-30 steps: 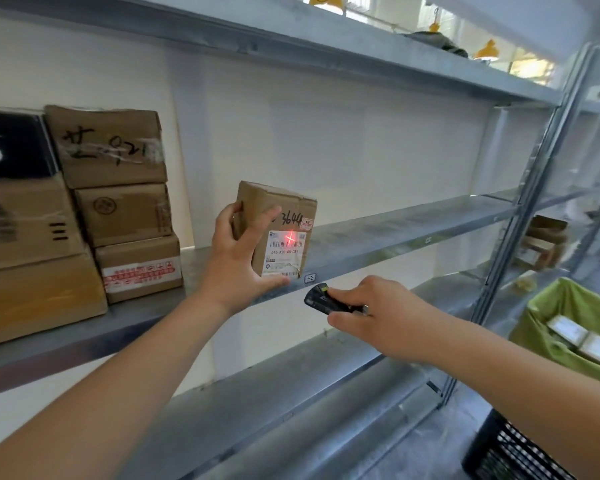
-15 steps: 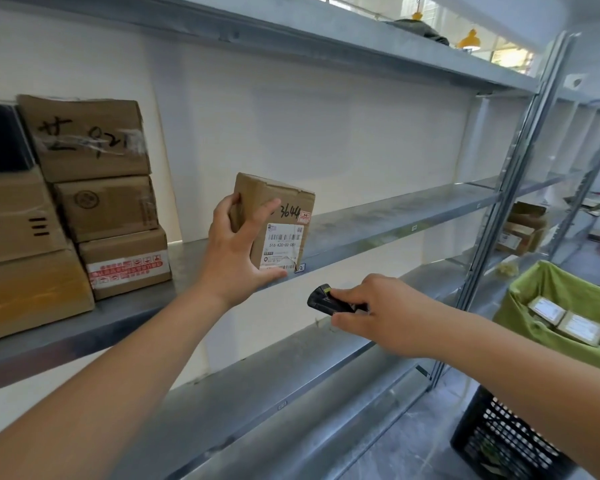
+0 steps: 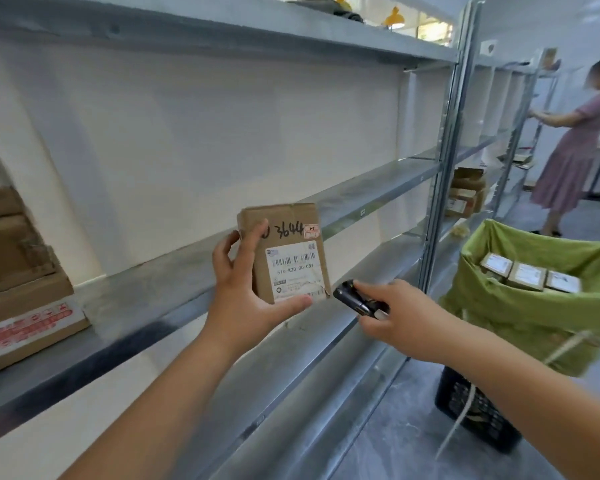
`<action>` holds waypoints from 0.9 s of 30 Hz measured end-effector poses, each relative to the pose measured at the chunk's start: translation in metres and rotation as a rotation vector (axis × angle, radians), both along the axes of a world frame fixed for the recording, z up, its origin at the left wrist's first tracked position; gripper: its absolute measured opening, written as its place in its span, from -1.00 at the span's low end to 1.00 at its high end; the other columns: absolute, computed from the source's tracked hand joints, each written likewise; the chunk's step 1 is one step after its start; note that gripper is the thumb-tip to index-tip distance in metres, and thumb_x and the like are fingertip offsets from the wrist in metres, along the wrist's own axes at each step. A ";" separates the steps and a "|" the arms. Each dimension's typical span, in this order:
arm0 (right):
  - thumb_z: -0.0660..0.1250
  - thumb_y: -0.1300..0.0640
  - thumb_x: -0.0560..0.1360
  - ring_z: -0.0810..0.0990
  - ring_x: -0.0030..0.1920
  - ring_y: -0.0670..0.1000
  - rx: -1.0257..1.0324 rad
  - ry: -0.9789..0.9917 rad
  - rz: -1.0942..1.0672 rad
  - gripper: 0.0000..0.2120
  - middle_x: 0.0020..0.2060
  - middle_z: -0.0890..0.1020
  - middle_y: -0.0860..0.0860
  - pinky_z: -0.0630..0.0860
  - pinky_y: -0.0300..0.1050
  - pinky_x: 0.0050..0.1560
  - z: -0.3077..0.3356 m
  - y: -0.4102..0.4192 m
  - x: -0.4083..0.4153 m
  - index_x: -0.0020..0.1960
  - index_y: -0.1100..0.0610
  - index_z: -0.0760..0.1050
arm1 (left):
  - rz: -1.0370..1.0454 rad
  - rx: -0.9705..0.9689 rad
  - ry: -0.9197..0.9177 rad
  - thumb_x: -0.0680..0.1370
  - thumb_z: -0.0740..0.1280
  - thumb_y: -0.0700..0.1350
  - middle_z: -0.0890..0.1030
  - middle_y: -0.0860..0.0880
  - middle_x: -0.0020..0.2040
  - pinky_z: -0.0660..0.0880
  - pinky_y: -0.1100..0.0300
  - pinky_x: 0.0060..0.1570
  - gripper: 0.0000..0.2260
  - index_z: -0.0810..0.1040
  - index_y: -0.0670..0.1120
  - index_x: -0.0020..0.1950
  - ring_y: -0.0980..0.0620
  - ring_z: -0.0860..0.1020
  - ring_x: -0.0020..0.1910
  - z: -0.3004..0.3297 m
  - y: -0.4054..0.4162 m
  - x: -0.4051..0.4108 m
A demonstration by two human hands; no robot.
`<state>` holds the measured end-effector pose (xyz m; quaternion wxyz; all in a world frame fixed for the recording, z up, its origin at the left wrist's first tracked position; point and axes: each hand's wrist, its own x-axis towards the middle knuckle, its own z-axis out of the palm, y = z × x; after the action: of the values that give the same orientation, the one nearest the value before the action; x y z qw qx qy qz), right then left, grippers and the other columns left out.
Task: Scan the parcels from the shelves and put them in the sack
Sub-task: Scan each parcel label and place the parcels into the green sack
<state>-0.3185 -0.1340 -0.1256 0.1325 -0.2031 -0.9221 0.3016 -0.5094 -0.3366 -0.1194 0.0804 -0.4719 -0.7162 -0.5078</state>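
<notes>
One small cardboard parcel (image 3: pixel 288 251), taped, with a white barcode label, sits gripped in the left hand (image 3: pixel 246 299). The right hand (image 3: pixel 399 317) clasps a glossy black scanner (image 3: pixel 355 299) just beside those fingers. Right of both, a crumpled green sack (image 3: pixel 520 306) holds three flat boxes.

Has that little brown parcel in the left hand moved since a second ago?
Yes. The parcel has come right along the shelf, away from the stacked boxes and nearer the green sack; the left hand grips it.

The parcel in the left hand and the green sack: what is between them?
In the head view, the right hand holding the black scanner sits between the parcel and the green sack.
</notes>
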 end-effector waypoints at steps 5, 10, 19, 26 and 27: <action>0.36 -0.06 0.50 0.59 -0.24 -0.02 -0.157 0.094 -0.166 -0.36 0.07 0.45 -0.01 0.46 -0.32 -0.41 -0.045 0.035 0.023 0.56 -0.27 0.32 | -0.054 -0.025 -0.040 0.15 0.64 0.31 0.00 0.35 0.52 0.38 0.35 0.25 0.06 0.11 0.56 0.51 0.47 0.26 0.40 -0.030 0.040 0.034; 0.34 -0.09 0.44 0.50 -0.47 -0.08 -0.274 0.158 -0.311 -0.32 -0.17 0.63 0.11 0.43 -0.20 -0.48 -0.091 0.083 0.062 0.55 -0.25 0.32 | -0.107 -0.069 -0.192 0.14 0.65 0.31 0.06 0.28 0.54 0.48 0.17 0.33 0.06 0.11 0.59 0.50 0.54 0.29 0.35 -0.074 0.097 0.076; 0.35 -0.20 0.40 0.55 -0.21 -0.39 -0.438 0.190 -0.482 -0.26 -0.01 0.66 -0.27 0.43 -0.48 -0.31 -0.134 0.198 0.127 0.57 -0.20 0.32 | -0.203 -0.165 -0.340 0.11 0.64 0.29 0.15 0.21 0.51 0.47 -0.04 0.44 0.05 0.14 0.61 0.47 0.20 0.40 0.43 -0.121 0.259 0.131; 0.36 -0.09 0.51 0.57 0.14 -0.20 -0.407 0.156 -0.573 -0.32 0.19 0.67 0.01 0.51 -0.39 -0.10 -0.146 0.296 0.182 0.60 -0.14 0.29 | -0.281 -0.173 -0.345 0.12 0.63 0.31 0.18 0.18 0.50 0.43 0.01 0.45 0.05 0.14 0.59 0.48 0.19 0.40 0.45 -0.141 0.381 0.165; 0.35 -0.08 0.53 0.56 0.17 -0.22 -0.400 0.132 -0.577 -0.33 0.22 0.66 0.00 0.43 -0.44 -0.15 -0.147 0.308 0.189 0.61 -0.15 0.27 | -0.293 -0.180 -0.346 0.12 0.63 0.32 0.18 0.16 0.50 0.40 0.09 0.43 0.04 0.14 0.60 0.48 0.24 0.37 0.44 -0.143 0.396 0.168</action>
<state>-0.1296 0.1744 -0.2728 0.2294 -0.4573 -0.7388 0.4387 -0.3410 0.0594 -0.2624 -0.1602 -0.4819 -0.6857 -0.5215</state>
